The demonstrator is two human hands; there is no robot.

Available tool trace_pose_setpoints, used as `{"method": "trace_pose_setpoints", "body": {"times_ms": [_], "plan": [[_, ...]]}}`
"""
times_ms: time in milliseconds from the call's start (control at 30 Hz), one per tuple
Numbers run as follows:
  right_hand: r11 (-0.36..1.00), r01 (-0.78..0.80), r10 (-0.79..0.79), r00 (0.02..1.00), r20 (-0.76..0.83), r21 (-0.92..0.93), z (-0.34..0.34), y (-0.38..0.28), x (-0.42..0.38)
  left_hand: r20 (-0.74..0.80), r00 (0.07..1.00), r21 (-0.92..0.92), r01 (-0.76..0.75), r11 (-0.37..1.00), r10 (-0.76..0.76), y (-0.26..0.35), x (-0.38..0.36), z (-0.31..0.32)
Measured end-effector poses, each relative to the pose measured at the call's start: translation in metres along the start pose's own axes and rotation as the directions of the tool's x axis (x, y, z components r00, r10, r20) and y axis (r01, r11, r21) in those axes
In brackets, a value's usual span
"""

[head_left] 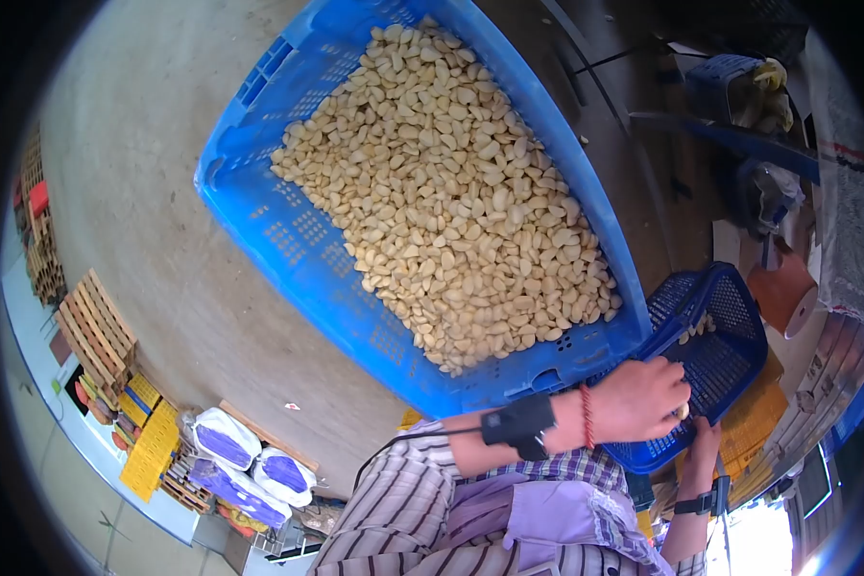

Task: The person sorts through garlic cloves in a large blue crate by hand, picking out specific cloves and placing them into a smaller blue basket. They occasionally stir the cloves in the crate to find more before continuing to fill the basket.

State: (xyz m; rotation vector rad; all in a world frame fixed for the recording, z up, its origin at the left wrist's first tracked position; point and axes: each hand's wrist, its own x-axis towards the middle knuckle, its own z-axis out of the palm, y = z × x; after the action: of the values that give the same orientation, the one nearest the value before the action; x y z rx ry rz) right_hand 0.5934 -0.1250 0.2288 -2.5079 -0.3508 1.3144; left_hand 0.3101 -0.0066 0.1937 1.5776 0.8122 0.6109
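A big blue plastic crate (302, 264) holds a wide heap of pale cream pieces that look like peeled garlic cloves (461, 192). At its near right corner, a smaller dark blue mesh basket (730, 350) has a few cloves inside. My left hand (643, 403), with a red string bracelet, is over the small basket's near side. Its fingers are curled, and a pale clove shows at the fingertips. Lower down, my right hand (706, 446), wearing a black wrist strap, grips the near edge of the small basket; its fingers are partly hidden.
Concrete floor (154, 173) stretches to the left. Wooden pallets (96, 331), yellow crates (151, 451) and white-and-purple sacks (226, 437) stand along that side. On the right are a reddish-brown rounded object (782, 293), a dark container (725, 82) and a grey woven sack (845, 211).
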Motion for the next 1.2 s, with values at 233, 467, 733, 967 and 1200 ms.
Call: {"method": "trace_pose_setpoints", "body": {"times_ms": [233,467,733,967,1200], "plan": [[0.999,-0.037,0.037,0.997,-0.07,-0.008,0.012,-0.009,-0.015,-0.527,0.849,0.08,0.015,0.997,0.029,-0.044,-0.001,-0.08],[0.992,-0.097,0.104,0.992,-0.074,0.085,0.016,-0.002,-0.016,-0.856,0.492,0.388,0.815,0.431,-0.159,-0.264,-0.099,-0.201],[0.985,-0.093,0.097,0.995,-0.021,0.143,0.007,0.003,-0.013,-0.572,0.148,0.502,0.841,-0.202,-0.807,-0.247,-0.166,-0.226],[0.991,-0.089,0.09,0.996,-0.006,0.103,0.008,0.006,-0.004,-0.785,0.347,0.143,0.908,0.394,-0.513,-0.207,-0.118,-0.183],[0.995,-0.031,0.035,0.999,-0.04,0.096,0.001,0.013,-0.001,-0.634,0.383,0.288,0.923,0.255,-0.672,-0.189,-0.126,-0.143]]}}
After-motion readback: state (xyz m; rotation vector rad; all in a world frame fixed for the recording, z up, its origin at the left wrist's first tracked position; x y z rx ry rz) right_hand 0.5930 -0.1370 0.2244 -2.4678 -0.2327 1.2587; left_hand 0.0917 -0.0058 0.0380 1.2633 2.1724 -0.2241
